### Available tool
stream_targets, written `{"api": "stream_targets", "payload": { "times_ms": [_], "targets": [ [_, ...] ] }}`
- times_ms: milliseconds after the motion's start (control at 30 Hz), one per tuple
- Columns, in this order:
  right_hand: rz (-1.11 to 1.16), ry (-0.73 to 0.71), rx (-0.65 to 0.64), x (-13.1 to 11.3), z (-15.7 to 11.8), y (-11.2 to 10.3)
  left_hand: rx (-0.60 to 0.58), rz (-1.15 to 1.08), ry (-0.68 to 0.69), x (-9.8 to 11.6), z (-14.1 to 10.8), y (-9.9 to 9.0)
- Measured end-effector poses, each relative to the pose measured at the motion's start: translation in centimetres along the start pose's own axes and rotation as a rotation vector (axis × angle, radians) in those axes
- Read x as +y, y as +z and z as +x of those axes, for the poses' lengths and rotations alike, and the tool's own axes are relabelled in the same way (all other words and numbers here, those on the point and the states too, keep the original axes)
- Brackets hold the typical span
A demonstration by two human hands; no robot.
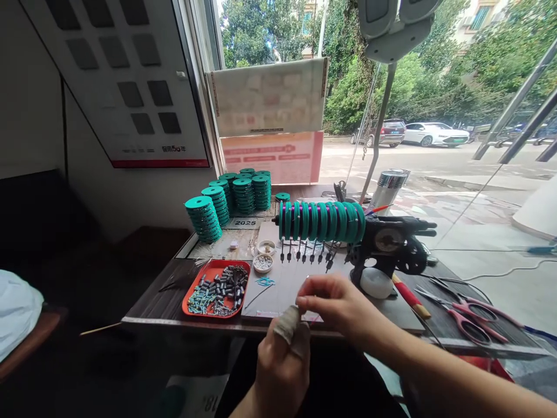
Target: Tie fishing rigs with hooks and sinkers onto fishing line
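Observation:
My left hand is closed in front of the table edge, with pale wraps on its fingers. Just above it, my right hand is pinched, its fingertips almost touching the left ones. Whatever they hold is too fine to make out. Beyond them, a row of green spools sits on the shaft of a black winding machine. Several small dark weights hang below the spools. Left of my hands, a red tray holds dark cylinders and small teal and metal parts. Beside it stands a round dish of silvery beads.
Stacks of green spools stand at the back left. At the right lie pink-handled scissors and a red-and-wood handle. A white round container sits under the machine. A thin stick juts out past the left table edge.

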State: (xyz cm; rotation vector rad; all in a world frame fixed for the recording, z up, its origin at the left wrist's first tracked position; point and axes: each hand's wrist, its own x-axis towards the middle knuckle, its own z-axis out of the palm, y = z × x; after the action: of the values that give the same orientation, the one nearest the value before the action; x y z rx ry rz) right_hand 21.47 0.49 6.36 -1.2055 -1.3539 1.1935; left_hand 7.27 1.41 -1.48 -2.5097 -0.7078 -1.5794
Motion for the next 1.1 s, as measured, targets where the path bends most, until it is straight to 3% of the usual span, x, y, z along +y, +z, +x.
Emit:
{"api": "stream_targets", "payload": {
  "times_ms": [133,200,267,300,367,433,500,600,733,800,867,967,1100],
  "targets": [
    [-0.064,-0.007,-0.028,-0.3,1.9,0.9,-0.007,0.026,0.131,0.2,0.9,-0.4],
    [-0.130,-0.040,-0.017,-0.2,1.7,1.3,-0.021,-0.008,0.063,0.7,1.5,-0.6],
    [-0.209,-0.095,0.014,0.0,0.6,1.1,-0.097,-0.194,-0.217,1.1,2.1,-0.9],
    [-0.259,-0.149,0.039,0.2,-0.1,0.8,-0.159,-0.391,-0.476,1.2,2.4,-1.1],
    [-0.425,-0.349,0.095,0.9,-2.0,-0.1,-0.291,-0.902,-1.133,1.2,3.1,-1.3],
    [-0.808,-0.792,0.157,2.0,-3.9,-1.0,-0.372,-1.279,-1.607,0.9,3.6,-1.3],
    [-1.093,-1.029,0.108,3.2,-5.2,-1.5,-0.414,-1.421,-1.777,0.6,3.7,-1.1],
    [-1.219,-1.053,0.021,4.4,-5.8,-1.4,-0.444,-1.479,-1.821,0.5,3.6,-0.8],
    [-1.138,-0.972,0.042,5.8,-5.9,-0.2,-0.429,-1.467,-1.793,1.1,3.6,-0.8],
    [-1.001,-0.870,0.074,6.7,-6.5,0.5,-0.428,-1.354,-1.660,1.4,3.7,-1.0],
    [-0.793,-0.748,0.086,7.0,-7.0,1.0,-0.452,-1.065,-1.334,1.5,3.4,-1.1],
    [-0.461,-0.530,-0.032,5.0,-6.5,0.8,-0.431,-0.570,-0.721,1.3,2.3,-1.0],
    [-0.089,0.037,-0.031,0.3,-2.4,0.0,-0.112,-0.166,-0.206,0.6,0.1,-0.2]
  ]
}}
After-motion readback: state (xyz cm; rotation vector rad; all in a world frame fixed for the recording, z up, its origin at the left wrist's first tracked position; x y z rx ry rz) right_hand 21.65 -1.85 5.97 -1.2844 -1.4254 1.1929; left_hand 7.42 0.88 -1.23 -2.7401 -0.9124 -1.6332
